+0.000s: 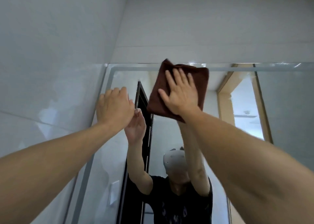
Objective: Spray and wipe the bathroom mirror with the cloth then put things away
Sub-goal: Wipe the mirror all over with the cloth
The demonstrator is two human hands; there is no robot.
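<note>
A folded dark brown cloth lies flat against the top of the bathroom mirror, just under its frosted upper border. My right hand presses it to the glass with straight, spread fingers. My left hand rests on the mirror's upper left part near the left edge, fingers slightly bent, holding nothing. No spray bottle is in view. The glass reflects both raised arms and a person wearing a headset.
A white tiled wall meets the mirror's left edge, and more white tile runs above the mirror. The reflection shows a dark door frame and a lit doorway at the right.
</note>
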